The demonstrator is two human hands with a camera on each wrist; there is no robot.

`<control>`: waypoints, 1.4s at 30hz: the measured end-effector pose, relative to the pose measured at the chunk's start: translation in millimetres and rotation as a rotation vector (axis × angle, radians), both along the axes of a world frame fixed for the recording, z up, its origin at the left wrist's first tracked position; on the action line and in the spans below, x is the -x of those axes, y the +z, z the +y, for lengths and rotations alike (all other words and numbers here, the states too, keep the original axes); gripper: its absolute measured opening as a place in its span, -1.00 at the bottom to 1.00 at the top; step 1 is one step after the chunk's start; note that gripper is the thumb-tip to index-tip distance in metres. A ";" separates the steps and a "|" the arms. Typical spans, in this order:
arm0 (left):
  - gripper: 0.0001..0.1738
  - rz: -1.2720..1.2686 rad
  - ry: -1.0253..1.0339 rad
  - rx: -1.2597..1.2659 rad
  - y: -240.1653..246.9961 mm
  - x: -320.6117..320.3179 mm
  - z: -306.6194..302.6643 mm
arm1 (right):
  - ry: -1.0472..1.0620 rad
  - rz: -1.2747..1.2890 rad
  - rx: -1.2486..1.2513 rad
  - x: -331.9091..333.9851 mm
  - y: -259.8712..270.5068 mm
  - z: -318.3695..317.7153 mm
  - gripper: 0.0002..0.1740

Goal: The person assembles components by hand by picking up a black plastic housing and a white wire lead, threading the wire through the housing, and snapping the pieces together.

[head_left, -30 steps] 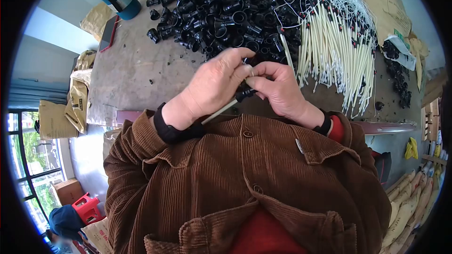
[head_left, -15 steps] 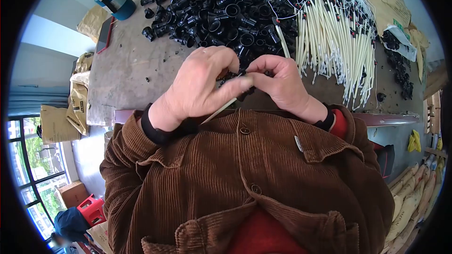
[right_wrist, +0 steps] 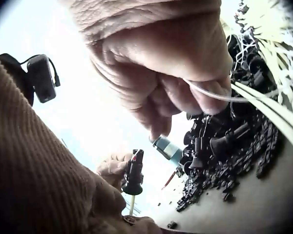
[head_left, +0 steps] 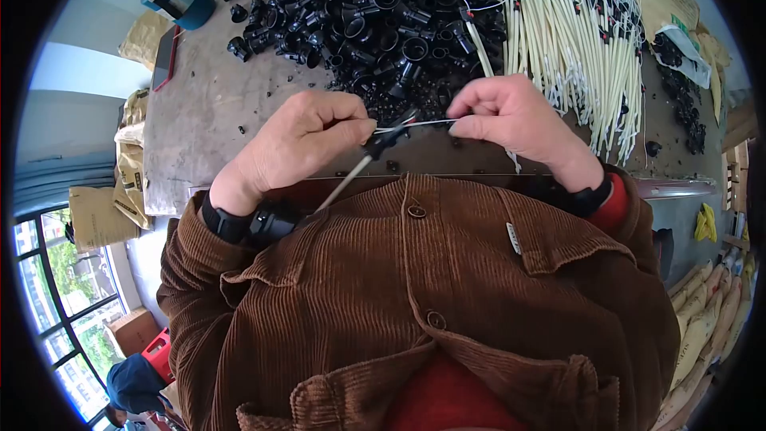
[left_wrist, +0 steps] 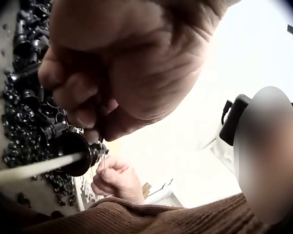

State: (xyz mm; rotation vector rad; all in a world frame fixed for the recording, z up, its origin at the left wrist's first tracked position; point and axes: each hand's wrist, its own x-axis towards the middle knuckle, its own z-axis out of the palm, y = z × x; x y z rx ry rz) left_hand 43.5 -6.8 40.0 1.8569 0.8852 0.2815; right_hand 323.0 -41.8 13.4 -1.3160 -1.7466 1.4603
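Between the two hands a thin white string [head_left: 431, 122] is stretched. The left hand [head_left: 299, 142] pinches near its left end, beside a black fitting [head_left: 389, 140] on a pale stick [head_left: 348, 183] that slants down to the left sleeve. With thumb and forefinger, the right hand [head_left: 523, 121] pinches the string's other end. The left wrist view has the fitting's flared cup [left_wrist: 74, 154] just below the left hand [left_wrist: 132, 58], the right hand [left_wrist: 118, 181] beyond. In the right wrist view, the fitting [right_wrist: 133, 176] is upright by the left hand [right_wrist: 112, 168]; the right hand [right_wrist: 161, 53] is close.
Black fittings [head_left: 351, 24] are heaped across the table [head_left: 203, 132]; small black bits lie nearer. Pale sticks [head_left: 570, 56] with white strings lie at the right. A blue bottle [head_left: 182, 1] and a red-edged phone [head_left: 166, 60] are at the left. Paper sacks stand around.
The hands have drawn apart, the left one leftward and the right one rightward, and the string now spans the gap. The fitting and stick are more exposed between them.
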 end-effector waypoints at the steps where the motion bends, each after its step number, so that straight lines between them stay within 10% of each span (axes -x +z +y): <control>1: -0.77 0.029 0.013 -0.065 0.6 1.1 -0.4 | -0.015 -0.040 -0.002 -1.8 -0.4 -0.1 -0.85; 6: -0.74 0.131 -0.014 -0.126 8.1 -20.6 0.1 | -0.281 -0.084 -0.689 10.1 -9.0 12.6 -0.85; 9: -0.66 0.054 0.104 0.430 -3.0 -41.4 -1.6 | -0.491 0.723 -0.279 51.6 -5.2 24.1 -0.86; 13: -0.64 0.006 0.012 0.711 -29.3 -42.8 6.8 | -0.226 1.054 0.140 55.5 -11.0 23.1 -0.76; 17: -0.65 -0.115 -0.090 0.271 -53.5 -45.3 7.8 | -0.295 1.099 0.201 54.1 -3.3 20.2 -0.73; 22: -0.68 -0.306 -0.140 0.475 -52.0 -49.2 6.9 | -0.232 1.140 0.159 55.0 -2.3 16.8 -0.74; 26: -0.64 -0.237 0.048 0.689 -24.6 -23.1 7.8 | -0.325 0.908 -0.284 54.6 -6.5 13.6 -0.81; 33: -0.77 0.326 0.388 -0.393 1.3 97.5 -36.6 | 0.190 0.027 -0.149 24.3 -2.4 -4.2 -0.83; 38: -0.73 1.112 0.486 -0.295 25.8 213.1 -85.0 | 0.148 -0.078 0.016 -3.2 -7.7 -8.1 -0.79; 42: -0.76 0.971 0.541 -0.658 22.9 197.8 -75.6 | -0.223 -0.362 -0.114 -18.0 -16.9 4.3 -0.77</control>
